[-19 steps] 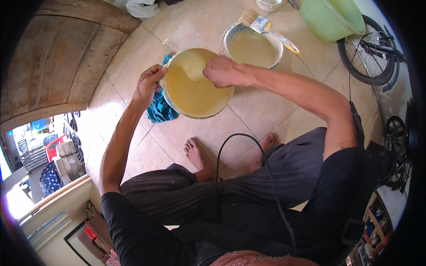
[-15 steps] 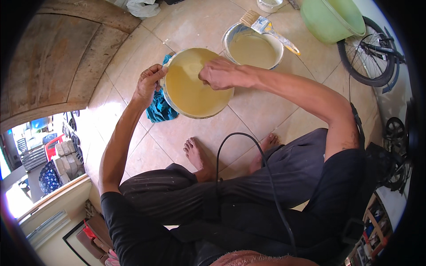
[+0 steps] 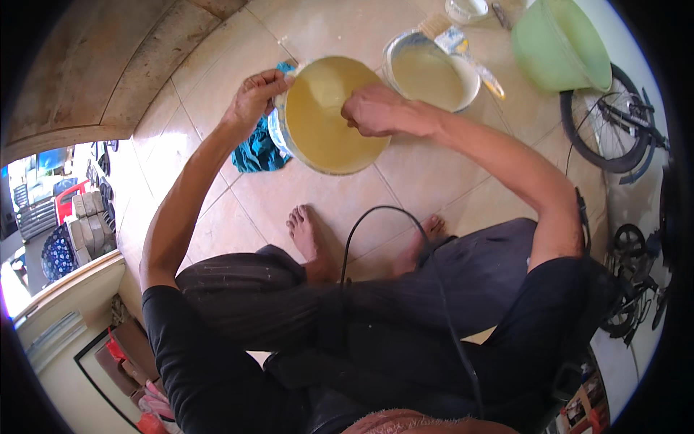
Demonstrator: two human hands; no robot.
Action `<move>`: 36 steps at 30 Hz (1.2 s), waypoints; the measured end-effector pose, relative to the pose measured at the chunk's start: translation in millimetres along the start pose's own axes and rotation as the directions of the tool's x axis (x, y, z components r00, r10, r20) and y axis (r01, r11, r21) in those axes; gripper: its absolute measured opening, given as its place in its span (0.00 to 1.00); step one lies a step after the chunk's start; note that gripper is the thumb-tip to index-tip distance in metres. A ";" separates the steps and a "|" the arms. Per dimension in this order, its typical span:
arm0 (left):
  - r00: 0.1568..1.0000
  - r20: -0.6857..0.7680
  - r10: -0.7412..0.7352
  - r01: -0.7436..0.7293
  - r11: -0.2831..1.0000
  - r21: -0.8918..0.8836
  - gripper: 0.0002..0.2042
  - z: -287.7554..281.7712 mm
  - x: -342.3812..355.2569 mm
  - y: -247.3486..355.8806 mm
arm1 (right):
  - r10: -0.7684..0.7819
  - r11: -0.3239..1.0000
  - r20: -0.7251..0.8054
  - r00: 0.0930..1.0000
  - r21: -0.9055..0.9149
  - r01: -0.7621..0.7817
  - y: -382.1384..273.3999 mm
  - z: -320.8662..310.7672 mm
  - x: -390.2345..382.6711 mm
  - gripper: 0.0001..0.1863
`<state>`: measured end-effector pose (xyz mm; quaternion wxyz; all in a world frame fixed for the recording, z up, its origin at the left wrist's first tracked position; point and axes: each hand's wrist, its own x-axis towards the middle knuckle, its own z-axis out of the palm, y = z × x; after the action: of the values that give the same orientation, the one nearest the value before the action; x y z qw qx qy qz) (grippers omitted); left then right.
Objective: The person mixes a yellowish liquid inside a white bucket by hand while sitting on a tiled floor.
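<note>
A pale bucket holding yellowish-cream liquid stands tilted in front of me, showing some of its outer left wall. My left hand grips its upper left rim, thumb over the edge. Inside the bucket's mouth, near the right side, is my right hand with its fingers curled closed; what they hold, if anything, is hidden. Beside and partly behind the bucket lies a crumpled teal cloth. A second, wider bucket with similar liquid sits just beyond my right forearm, and a wide paintbrush rests across its rim.
A small white tub and a green basin stand at the far right. A bicycle wheel leans near the wall. Wooden furniture borders the far left. My bare feet are on the tiled floor. A black cable loops before me.
The whole view has shifted and turned slightly. The bucket leans more, with more of its left outer wall showing. Both hands stay at the bucket, the right one still closed.
</note>
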<state>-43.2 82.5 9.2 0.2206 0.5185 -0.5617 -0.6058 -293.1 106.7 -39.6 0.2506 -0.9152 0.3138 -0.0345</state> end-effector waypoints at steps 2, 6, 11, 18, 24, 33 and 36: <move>1.000 -0.003 0.024 -0.024 0.999 -0.021 0.08 -0.7 0.0 -1.3 | 0.017 1.000 -0.133 0.991 0.027 -0.014 -9.1 -7.4 1.4 0.04; 0.998 -0.053 -0.025 0.022 0.999 -0.047 0.07 4.0 -7.0 7.0 | -0.090 0.995 -0.318 0.944 -0.064 0.073 13.2 11.6 6.6 0.05; 0.998 -0.046 -0.032 0.027 0.994 -0.105 0.08 -6.1 1.8 -7.6 | -0.230 0.967 -0.440 0.868 -0.004 0.254 10.3 11.6 7.9 0.07; 0.996 -0.085 -0.028 0.020 0.995 -0.097 0.08 -8.1 5.6 -8.1 | -0.217 0.975 -0.239 0.947 -0.098 0.198 10.0 -1.5 10.9 0.08; 0.996 -0.068 -0.049 0.038 0.987 -0.156 0.06 -10.8 7.9 -8.3 | -0.186 0.975 -0.327 0.927 -0.175 0.134 20.6 13.2 19.0 0.09; 0.997 -0.076 -0.028 0.015 0.987 -0.159 0.07 -3.5 4.7 -4.7 | -0.179 0.982 -0.326 0.928 -0.111 0.150 21.7 5.8 8.2 0.10; 0.998 -0.050 -0.025 0.019 0.993 -0.118 0.07 -11.4 8.6 -9.0 | -0.224 0.974 -0.241 0.944 -0.034 0.223 11.9 -4.7 2.6 0.09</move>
<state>-33.5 72.5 -0.4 0.2582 0.5261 -0.5135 -0.6268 -298.8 95.1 -41.4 0.2017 -0.9345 0.2366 -0.1734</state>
